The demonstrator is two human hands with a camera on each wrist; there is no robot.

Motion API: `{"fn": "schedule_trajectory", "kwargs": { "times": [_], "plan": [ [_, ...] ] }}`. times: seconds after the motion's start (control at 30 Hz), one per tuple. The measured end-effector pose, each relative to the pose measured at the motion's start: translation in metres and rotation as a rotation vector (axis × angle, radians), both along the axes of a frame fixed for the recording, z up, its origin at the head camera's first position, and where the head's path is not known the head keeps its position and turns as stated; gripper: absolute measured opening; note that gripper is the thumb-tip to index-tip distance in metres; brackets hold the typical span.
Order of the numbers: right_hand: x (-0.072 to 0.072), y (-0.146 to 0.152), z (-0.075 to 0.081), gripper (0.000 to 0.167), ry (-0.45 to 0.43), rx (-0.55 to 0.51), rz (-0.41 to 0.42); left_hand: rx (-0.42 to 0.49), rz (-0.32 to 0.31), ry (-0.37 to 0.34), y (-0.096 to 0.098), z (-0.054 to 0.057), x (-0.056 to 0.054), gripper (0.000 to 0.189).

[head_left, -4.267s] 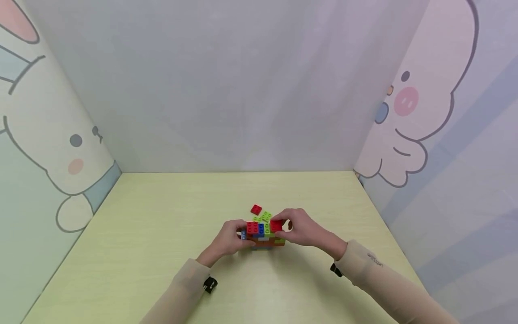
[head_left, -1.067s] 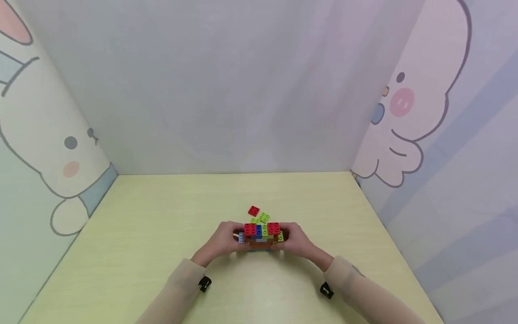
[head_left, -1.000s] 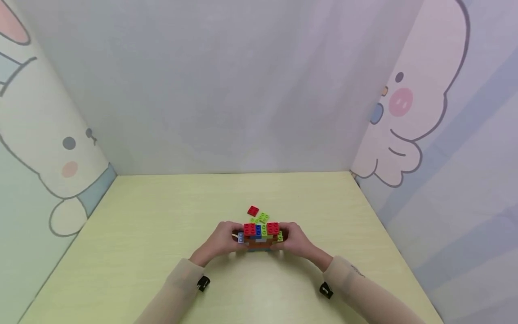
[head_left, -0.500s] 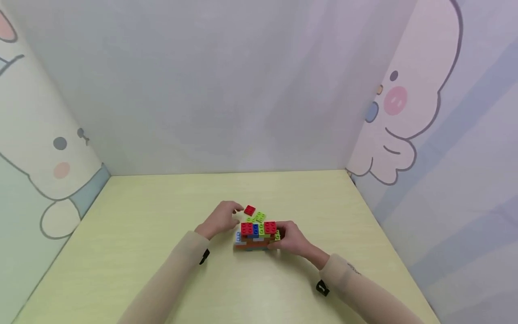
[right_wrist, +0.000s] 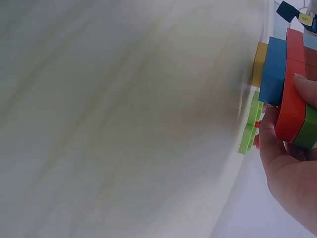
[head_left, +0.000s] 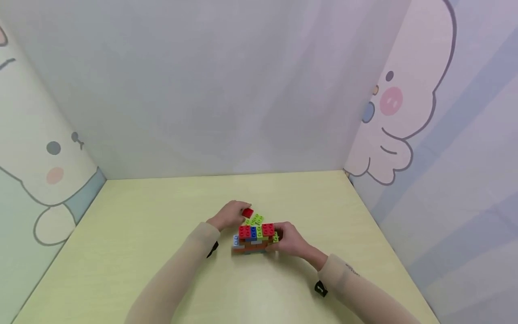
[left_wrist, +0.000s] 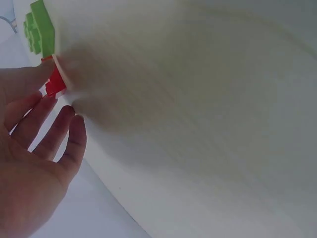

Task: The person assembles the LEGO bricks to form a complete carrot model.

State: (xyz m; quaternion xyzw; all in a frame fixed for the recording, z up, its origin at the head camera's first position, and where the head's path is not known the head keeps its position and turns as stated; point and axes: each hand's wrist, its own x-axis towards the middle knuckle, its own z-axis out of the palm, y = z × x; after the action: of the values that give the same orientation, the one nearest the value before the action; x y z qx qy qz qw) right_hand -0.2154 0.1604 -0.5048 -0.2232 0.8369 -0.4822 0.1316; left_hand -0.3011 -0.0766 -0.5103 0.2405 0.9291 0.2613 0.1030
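My left hand (head_left: pixel 231 213) pinches a loose red toy brick (head_left: pixel 248 213) between thumb and fingers, just behind the built block. In the left wrist view the red brick (left_wrist: pixel 56 83) lies at the fingertips, close to the tabletop, with the other fingers loosely bent. My right hand (head_left: pixel 292 240) grips the right end of a built block of stacked bricks (head_left: pixel 251 247), thumb on its near side. Two red bricks, a blue one and a lime one top the block. In the right wrist view red, blue and green layers of the block (right_wrist: pixel 291 106) show.
Lime-green bricks (head_left: pixel 258 219) lie loose between the red brick and the block. A pale wooden tabletop (head_left: pixel 162 252) spreads around. Grey fabric (head_left: pixel 226 90) closes off the back, and cartoon-printed walls (head_left: pixel 413 216) stand at both sides.
Earlier, my right hand set a red brick on the block's top right, then both hands held its ends. My left hand has since left the block and reached back to the loose red brick.
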Motion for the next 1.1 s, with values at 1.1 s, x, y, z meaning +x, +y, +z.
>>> {"fn": "schedule_trajectory", "kwargs": {
  "times": [1.1],
  "plan": [
    [0.002, 0.001, 0.001, 0.046, 0.009, 0.001, 0.004, 0.210, 0.131, 0.071, -0.028, 0.042, 0.039, 0.031]
  ]
}}
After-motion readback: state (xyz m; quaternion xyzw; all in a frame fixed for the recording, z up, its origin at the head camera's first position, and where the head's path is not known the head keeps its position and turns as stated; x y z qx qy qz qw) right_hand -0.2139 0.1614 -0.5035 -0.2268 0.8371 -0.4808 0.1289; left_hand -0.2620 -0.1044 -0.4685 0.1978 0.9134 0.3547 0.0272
